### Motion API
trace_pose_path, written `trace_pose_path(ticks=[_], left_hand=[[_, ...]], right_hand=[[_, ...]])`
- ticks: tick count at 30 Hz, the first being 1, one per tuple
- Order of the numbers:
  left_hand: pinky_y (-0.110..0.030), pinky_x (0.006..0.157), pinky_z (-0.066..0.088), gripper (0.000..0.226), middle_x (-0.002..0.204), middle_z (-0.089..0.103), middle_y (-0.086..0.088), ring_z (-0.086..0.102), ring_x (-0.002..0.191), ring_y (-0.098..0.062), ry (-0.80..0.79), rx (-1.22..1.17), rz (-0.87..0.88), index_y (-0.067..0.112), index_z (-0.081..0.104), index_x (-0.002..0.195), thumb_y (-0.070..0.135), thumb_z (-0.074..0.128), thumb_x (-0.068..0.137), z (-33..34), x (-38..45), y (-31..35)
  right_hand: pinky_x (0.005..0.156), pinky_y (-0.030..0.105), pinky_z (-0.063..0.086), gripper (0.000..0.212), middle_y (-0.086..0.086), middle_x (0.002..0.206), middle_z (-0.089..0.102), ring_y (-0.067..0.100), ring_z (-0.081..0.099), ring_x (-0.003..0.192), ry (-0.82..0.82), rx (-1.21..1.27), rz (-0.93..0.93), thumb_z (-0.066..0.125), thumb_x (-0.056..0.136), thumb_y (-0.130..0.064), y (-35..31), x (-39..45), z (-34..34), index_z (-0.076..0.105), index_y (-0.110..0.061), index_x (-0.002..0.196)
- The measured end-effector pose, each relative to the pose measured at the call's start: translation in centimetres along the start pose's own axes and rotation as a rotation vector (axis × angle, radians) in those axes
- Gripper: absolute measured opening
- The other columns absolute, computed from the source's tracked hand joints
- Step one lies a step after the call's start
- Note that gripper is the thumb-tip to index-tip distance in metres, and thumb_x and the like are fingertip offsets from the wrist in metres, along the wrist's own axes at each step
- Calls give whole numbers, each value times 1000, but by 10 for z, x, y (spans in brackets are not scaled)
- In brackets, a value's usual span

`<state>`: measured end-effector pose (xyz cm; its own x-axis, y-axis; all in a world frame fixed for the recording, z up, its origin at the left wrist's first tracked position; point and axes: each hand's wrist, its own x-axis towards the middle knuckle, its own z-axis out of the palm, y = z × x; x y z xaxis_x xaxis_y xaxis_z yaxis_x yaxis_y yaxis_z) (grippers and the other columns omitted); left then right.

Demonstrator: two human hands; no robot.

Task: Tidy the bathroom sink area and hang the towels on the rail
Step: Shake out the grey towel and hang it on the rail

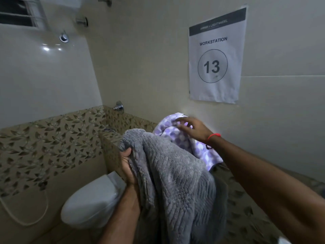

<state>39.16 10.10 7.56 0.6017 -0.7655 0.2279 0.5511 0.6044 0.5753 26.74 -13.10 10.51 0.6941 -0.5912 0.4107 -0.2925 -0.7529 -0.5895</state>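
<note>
A thick grey ribbed towel [175, 182] hangs in front of me, bunched at its upper left edge in my left hand [128, 166]. Behind it a white towel with purple spots [168, 127] is draped against the wall, over something I cannot see. My right hand [191, 128] rests on top of the spotted towel with its fingers spread, not closed on the cloth. No rail is visible; the towels hide whatever holds them.
A white toilet [91, 203] stands low at the left with a hose [26, 219] beside it. A leaf-patterned tile ledge [52, 134] runs along the wall, with a chrome tap [118, 106] above it. A paper sign reading "Workstation 13" [215, 57] is stuck on the right wall.
</note>
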Motion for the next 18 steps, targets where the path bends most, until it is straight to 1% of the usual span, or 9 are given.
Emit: trace_pose_path(ticks=[1,2,5,9,11,13,14,16,18], left_hand=[[-22,56,59,26,73,77,-2,75,67,-16,43,5,13,14,81,64,40,78,63,7,-5,0],[-20,57,58,37,71,76,-2,74,67,-16,87,-25,20,14,80,63,35,59,85,8,-6,-3],[-19,56,54,42,67,68,-6,64,70,-21,118,19,-97,14,69,73,28,37,96,15,-13,2],[-18,49,54,43,61,72,-5,70,61,-21,-14,304,-284,10,65,78,23,31,102,35,-28,10],[-17,51,51,57,54,68,0,67,55,-14,-72,477,-301,14,70,59,22,34,102,48,-46,-3],[-22,64,55,60,68,75,-4,73,65,-14,-134,577,-426,14,79,62,42,43,101,56,-74,-21],[-25,77,58,62,88,80,-9,77,83,-19,-169,720,-486,16,84,82,61,45,96,55,-85,-30],[-33,108,44,101,135,66,-12,62,127,-27,-302,1368,-585,19,71,127,96,32,74,49,-105,-43],[-40,120,31,112,147,57,-9,49,139,-27,-325,1895,-561,18,65,135,99,21,71,38,-120,-52]], right_hand=[[89,41,47,34,10,118,67,20,59,96,-152,280,45,51,101,-26,-10,-16,-7,61,-15,132],[89,36,46,38,8,121,67,18,60,99,-332,507,71,47,100,-14,-20,-35,-14,56,-10,136],[111,33,32,80,5,156,41,16,44,136,-617,756,79,35,83,19,-41,-95,-30,29,-15,155],[115,9,19,96,-12,161,20,-2,23,144,-494,108,11,54,75,-7,-60,-164,-47,11,-31,158],[112,26,33,77,10,149,39,19,40,133,-203,-138,108,61,83,-17,-57,-193,-36,30,-24,153],[81,29,52,35,20,116,59,24,61,94,162,356,295,62,91,-17,-51,-229,-6,61,-18,126],[73,29,54,23,20,107,65,24,65,83,281,770,455,59,95,-25,-51,-244,11,69,-15,114],[87,42,55,47,16,115,71,31,71,96,70,1414,823,47,97,-49,-55,-277,41,74,-14,113],[108,49,42,55,17,137,60,35,60,120,-78,1531,842,34,101,-48,-54,-302,60,63,-13,132]])
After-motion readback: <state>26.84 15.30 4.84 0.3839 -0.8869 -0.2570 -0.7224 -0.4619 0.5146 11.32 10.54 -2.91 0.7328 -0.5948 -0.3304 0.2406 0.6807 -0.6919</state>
